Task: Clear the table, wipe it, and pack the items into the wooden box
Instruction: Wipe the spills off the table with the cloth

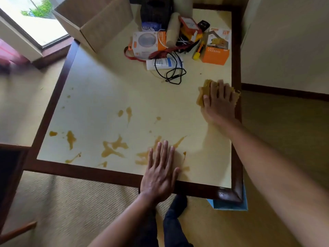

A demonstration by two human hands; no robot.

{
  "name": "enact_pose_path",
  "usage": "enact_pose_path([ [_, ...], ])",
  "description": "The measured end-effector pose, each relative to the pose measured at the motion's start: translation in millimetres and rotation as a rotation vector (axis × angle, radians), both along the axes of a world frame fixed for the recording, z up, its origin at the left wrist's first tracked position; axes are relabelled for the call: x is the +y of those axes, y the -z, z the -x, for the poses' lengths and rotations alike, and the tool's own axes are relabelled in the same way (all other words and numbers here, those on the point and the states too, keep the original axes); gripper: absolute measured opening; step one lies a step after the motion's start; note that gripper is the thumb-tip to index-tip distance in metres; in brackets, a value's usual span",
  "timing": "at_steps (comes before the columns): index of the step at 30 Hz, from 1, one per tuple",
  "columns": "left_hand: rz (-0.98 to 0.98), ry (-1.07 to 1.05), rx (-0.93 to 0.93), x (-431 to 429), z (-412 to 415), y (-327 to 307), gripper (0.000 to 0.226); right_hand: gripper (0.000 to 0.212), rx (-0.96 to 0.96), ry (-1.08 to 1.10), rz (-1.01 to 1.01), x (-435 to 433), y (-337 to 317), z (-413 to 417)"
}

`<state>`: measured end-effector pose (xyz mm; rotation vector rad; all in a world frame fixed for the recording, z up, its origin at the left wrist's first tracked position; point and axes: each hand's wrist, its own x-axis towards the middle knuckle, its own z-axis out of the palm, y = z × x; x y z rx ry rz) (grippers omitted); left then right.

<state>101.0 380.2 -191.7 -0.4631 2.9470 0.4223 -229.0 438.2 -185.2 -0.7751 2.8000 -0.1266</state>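
A cream table (99,90) with a dark wood border carries brown spill stains (114,147) across its near half. My right hand (218,102) presses flat on a yellow cloth (204,88) near the table's right edge. My left hand (160,172) lies flat with fingers apart on the near edge, over some stains, holding nothing. A pile of items sits at the far end: an orange charger box (216,50), a white-and-orange box (147,43), a white bottle (160,64), a black cable (175,72) and a cardboard roll (171,32). The open box (96,24) stands at the far left.
A window (33,20) is at the upper left and a wall (284,41) at the right. A blue item (229,205) lies on the carpet under the table's near right corner. A dark chair (10,175) stands at the left. My legs (170,225) show below.
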Motion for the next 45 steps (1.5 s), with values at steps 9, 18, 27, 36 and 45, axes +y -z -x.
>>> enact_pose_path([
  [9,-0.034,0.020,0.019,1,0,2,0.067,0.067,-0.067,-0.365,-0.008,99,-7,-175],
  [18,-0.047,-0.001,0.028,2,-1,3,0.066,0.066,-0.001,-0.121,-0.004,58,4,-158],
  [27,-0.076,-0.081,0.189,-60,-54,-21,0.061,0.068,0.003,0.134,0.013,42,0,-263],
  [36,-0.005,-0.446,0.051,-239,-155,-9,0.063,0.067,-0.009,0.089,0.019,-98,0,-337],
  [45,-0.093,-0.676,0.045,-333,-179,-6,0.061,0.069,-0.069,-0.205,0.028,-176,6,-391],
])
